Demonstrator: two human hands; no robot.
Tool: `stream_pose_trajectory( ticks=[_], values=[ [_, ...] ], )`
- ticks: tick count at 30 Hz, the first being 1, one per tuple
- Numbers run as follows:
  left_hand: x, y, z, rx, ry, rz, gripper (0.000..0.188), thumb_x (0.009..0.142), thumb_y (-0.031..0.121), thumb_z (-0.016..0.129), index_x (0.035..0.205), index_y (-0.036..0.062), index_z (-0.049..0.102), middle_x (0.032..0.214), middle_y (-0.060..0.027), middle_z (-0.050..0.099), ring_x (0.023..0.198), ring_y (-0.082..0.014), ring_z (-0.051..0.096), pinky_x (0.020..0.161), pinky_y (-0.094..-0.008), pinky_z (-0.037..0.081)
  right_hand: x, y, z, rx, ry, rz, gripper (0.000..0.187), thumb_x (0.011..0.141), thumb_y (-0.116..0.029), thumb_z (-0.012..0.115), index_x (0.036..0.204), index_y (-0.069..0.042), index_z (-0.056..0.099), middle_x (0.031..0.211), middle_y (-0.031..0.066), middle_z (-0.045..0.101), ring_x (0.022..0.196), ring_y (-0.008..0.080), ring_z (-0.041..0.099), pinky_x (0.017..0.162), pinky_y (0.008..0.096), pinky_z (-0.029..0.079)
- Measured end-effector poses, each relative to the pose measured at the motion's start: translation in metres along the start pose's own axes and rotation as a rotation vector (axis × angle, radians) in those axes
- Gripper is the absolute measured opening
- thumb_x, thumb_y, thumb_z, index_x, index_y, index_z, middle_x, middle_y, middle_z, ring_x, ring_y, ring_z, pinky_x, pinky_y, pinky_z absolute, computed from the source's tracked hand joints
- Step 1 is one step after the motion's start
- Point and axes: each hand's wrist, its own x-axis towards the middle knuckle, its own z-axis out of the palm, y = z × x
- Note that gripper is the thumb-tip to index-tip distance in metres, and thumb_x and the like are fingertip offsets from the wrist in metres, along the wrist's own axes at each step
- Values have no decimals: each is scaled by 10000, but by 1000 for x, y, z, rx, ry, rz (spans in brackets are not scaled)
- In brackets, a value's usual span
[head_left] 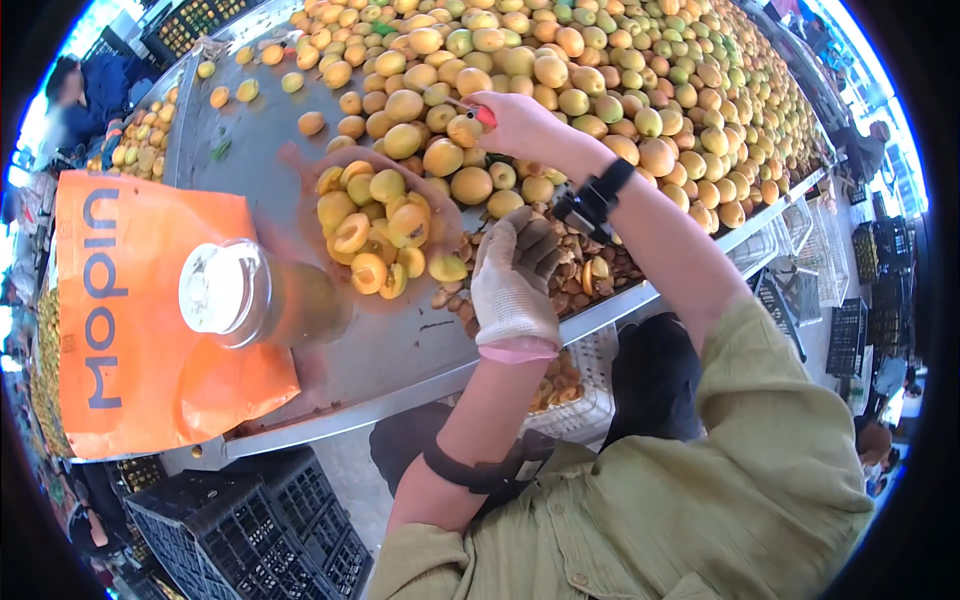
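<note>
My right hand (522, 128) is closed round the red handle of a small knife (481, 114). Its thin blade points left over the heap of apricots (560, 70). In a soiled white glove, my left hand (515, 285) is loosely cupped with no fruit showing in it. It hovers beside brown apricot pits and scraps (590, 270) at the near table edge. To its left, cut apricot halves (370, 225) are heaped on a reddish, wet-looking patch. A few whole apricots (472, 184) lie between my two hands.
An orange bag (140, 330) and a lidded clear jar (240, 295) stand on the metal table (375, 355) at left. Dark crates (250, 530) are stacked below. A white basket (590, 390) with apricot pieces sits under the edge. Other people (90, 100) are around.
</note>
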Motion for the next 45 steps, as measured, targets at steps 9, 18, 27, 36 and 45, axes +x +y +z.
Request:
stream_pose_trajectory(
  ticks=[9, 18, 27, 36, 45],
  values=[
    [-3, 27, 16, -1, 57, -66, 510, 967, 457, 377, 1233, 40, 502, 1131, -111, 575, 1012, -230, 560, 899, -353, 414, -57, -69, -37, 626, -226, 382, 468, 797, -119, 708, 1232, -91, 537, 870, -17, 603, 804, 59, 556, 691, 224, 475],
    [6, 24, 9, 271, -395, 346, 344, 920, 145, 585, 1222, 30, 467, 1108, -75, 568, 972, -169, 583, 863, -301, 482, -147, -78, -45, 1239, -79, 333, 354, 919, -319, 598, 1166, -73, 536, 691, -77, 416, 612, 12, 386, 540, 167, 313],
    [5, 23, 17, 643, -314, 472, 481, 882, 15, 603, 1329, 22, 426, 1198, -70, 529, 1039, -161, 554, 926, -296, 470, -176, -48, -54, 744, -91, 298, 457, 939, -457, 509, 839, -11, 515, 634, -13, 455, 586, 93, 409, 536, 263, 369],
    [9, 31, 14, 822, -348, 463, 504, 822, -3, 676, 1283, 5, 472, 1246, -75, 527, 1065, -149, 552, 905, -275, 487, -178, -28, -70, 637, -291, 294, 577, 859, -565, 556, 773, 0, 468, 576, 15, 404, 577, 114, 394, 522, 303, 367],
    [9, 38, 14, 962, -426, 552, 521, 794, -6, 699, 1266, -5, 477, 1285, -92, 514, 1099, -167, 546, 928, -283, 483, -175, -30, -65, 720, -368, 315, 563, 869, -562, 543, 809, -2, 522, 576, -12, 411, 559, 86, 399, 497, 273, 347]
  ],
)
